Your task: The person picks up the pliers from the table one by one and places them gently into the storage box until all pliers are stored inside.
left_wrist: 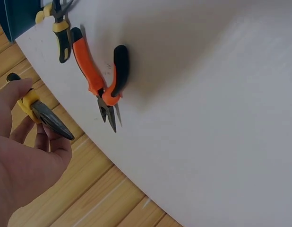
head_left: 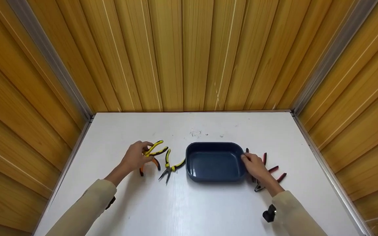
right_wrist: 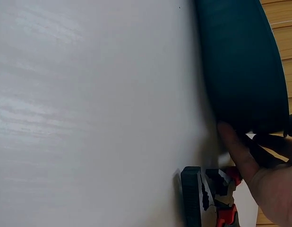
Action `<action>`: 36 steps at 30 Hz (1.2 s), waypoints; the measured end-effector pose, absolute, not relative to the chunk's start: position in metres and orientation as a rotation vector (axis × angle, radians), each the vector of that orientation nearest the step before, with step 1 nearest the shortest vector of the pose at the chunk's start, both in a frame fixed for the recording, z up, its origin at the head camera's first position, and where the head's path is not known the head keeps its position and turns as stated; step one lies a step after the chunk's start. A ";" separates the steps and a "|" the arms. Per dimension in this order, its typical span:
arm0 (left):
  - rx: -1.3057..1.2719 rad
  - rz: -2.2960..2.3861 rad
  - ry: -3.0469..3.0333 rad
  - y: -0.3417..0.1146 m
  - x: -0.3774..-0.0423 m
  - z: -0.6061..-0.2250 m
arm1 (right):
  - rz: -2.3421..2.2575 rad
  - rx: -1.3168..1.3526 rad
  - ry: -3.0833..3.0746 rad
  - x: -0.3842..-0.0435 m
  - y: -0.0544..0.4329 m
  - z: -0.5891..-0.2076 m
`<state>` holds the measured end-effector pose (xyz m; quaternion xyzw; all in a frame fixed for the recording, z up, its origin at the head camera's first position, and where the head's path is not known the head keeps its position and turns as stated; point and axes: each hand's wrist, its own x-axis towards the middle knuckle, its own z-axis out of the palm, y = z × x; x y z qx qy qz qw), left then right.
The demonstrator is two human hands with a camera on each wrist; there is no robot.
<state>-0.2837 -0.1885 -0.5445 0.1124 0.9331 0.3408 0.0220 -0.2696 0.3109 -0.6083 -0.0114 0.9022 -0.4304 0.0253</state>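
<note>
In the left wrist view, thumb and fingers of my left hand (head_left: 134, 158) pinch yellow-and-black pliers (left_wrist: 47, 117) near the pivot, dark jaws pointing out. The head view shows their spread handles pointing away from me. Beneath this hand, orange-and-black pliers (left_wrist: 89, 71) lie on the white table. A second yellow-and-black pair, long-nose pliers (head_left: 168, 167), lies spread between them and a dark blue rectangular dish (head_left: 215, 179). My right hand (head_left: 256, 166) grips the dish's right end, thumb at the rim. The dish has nothing in it.
Several red-and-black tools (head_left: 281, 177), pliers among them, lie right of the dish, partly hidden under my right hand and forearm. Wood-patterned panels (head_left: 195, 59) wall the white table (head_left: 189, 209) at the back and both sides.
</note>
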 end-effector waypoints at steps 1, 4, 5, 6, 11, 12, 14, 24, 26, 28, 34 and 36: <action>0.353 1.065 2.884 -0.185 -0.284 -0.543 | -1.332 -0.031 2.785 -0.270 0.311 -0.608; 0.356 1.079 2.859 -0.175 -0.283 -0.539 | -1.333 -0.026 2.768 -0.270 0.310 -0.607; 0.351 1.082 2.850 -0.172 -0.283 -0.538 | -1.334 -0.028 2.758 -0.271 0.311 -0.606; 0.346 1.086 2.844 -0.170 -0.283 -0.538 | -1.337 -0.029 2.742 -0.271 0.311 -0.604; 0.358 1.103 2.822 -0.160 -0.283 -0.536 | -1.369 -0.024 2.609 -0.273 0.313 -0.597; 0.367 1.109 2.821 -0.158 -0.284 -0.535 | -1.390 -0.007 2.570 -0.274 0.313 -0.596; 0.389 1.108 2.820 -0.156 -0.285 -0.534 | -1.430 0.017 2.492 -0.274 0.314 -0.593; 0.506 1.101 2.806 -0.137 -0.289 -0.533 | -1.598 0.126 2.259 -0.276 0.311 -0.588; 0.510 1.093 2.811 -0.133 -0.289 -0.531 | -1.612 0.132 2.254 -0.278 0.310 -0.588; 0.515 1.090 2.815 -0.129 -0.290 -0.530 | -1.621 0.111 2.248 -0.280 0.309 -0.589; 0.567 1.070 2.804 -0.117 -0.291 -0.530 | -1.639 0.080 2.249 -0.280 0.309 -0.592; 0.586 1.070 2.794 -0.114 -0.292 -0.531 | -1.647 0.088 2.236 -0.279 0.308 -0.593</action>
